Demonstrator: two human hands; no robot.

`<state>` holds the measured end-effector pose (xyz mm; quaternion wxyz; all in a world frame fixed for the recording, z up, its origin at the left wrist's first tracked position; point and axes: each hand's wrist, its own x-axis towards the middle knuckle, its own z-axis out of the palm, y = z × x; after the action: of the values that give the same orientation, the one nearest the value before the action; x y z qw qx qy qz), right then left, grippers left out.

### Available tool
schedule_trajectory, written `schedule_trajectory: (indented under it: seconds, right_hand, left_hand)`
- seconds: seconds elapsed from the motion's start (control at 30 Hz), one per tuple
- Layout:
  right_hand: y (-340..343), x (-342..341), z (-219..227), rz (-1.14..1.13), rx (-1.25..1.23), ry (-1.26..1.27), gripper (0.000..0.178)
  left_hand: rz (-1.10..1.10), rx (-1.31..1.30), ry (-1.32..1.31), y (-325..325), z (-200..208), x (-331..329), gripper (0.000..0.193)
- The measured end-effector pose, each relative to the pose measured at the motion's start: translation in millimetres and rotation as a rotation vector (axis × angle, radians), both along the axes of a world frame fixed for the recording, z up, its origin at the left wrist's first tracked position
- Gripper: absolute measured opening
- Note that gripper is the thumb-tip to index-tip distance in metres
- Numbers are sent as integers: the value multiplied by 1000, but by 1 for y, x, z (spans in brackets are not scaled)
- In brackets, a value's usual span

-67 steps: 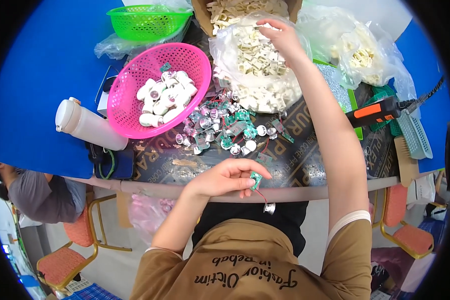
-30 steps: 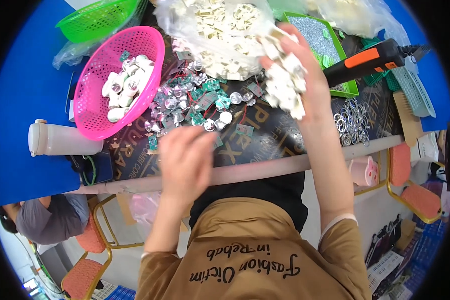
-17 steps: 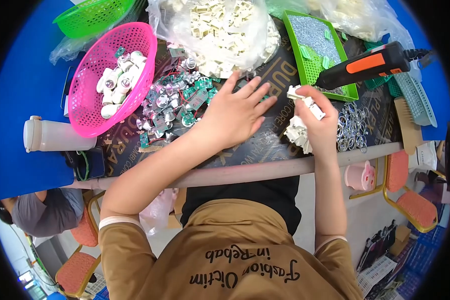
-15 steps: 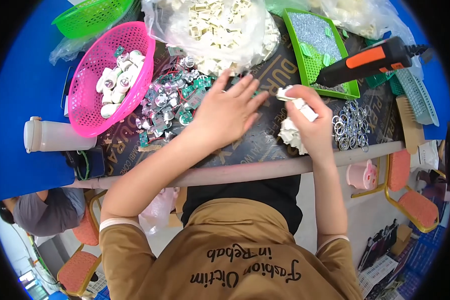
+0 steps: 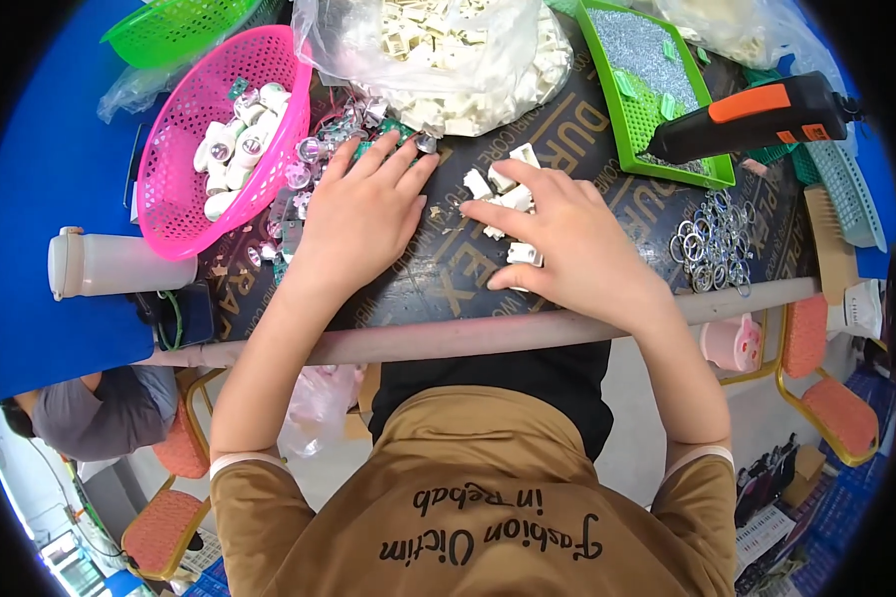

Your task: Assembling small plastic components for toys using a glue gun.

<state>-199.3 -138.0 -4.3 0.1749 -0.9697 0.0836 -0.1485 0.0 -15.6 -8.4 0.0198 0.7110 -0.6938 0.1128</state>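
Note:
My left hand [image 5: 361, 214] lies flat with its fingers spread, over a heap of small green circuit boards [image 5: 291, 234] with clear lenses and wires. Its palm covers part of that heap. My right hand [image 5: 564, 234] is open above a small group of white plastic pieces [image 5: 515, 196], its fingers apart around them. One white piece [image 5: 524, 254] shows between the thumb and forefinger, lying on the table. Behind the hands stands a clear plastic bag [image 5: 468, 75] full of the same cream-white pieces.
At the left stands a pink basket [image 5: 159, 169] with white rounded parts, beside a pale cup [image 5: 119, 266]. Far right holds a green tray [image 5: 607, 95] of small metal bits, under a black-and-orange tool [image 5: 757, 114]. Metal rings [image 5: 714, 244] lie nearby. Another person [image 5: 100, 408] sits lower left.
My left hand has slid left onto the circuit boards. My right hand has moved left with the white pieces, opened, and lowered over them on the table.

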Motion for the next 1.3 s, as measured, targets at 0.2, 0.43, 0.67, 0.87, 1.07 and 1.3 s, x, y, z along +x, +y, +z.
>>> schedule_trajectory:
  seconds: [0.2,0.43,0.67,0.87,1.07,1.3]
  right_hand:
    - [-22,-12,8,40,402,3,52]
    - [-32,-55,-18,-195,677,-338,24]
    - [-10,-80,-16,-572,740,-408,36]
    - [19,-78,-16,-497,122,-62,23]
    - [3,-72,-14,-625,209,-124,16]
    - [-17,-58,-2,-323,256,-146,27]
  left_hand:
    - [-118,-32,351,7,12,0,21]
    - [-35,-326,337,28,16,-32,21]
    - [-44,-344,587,38,-13,-70,21]
    - [-43,-350,652,36,-18,-72,21]
    - [-63,-345,671,30,-11,-78,20]
    - [-57,-356,703,31,-16,-73,21]
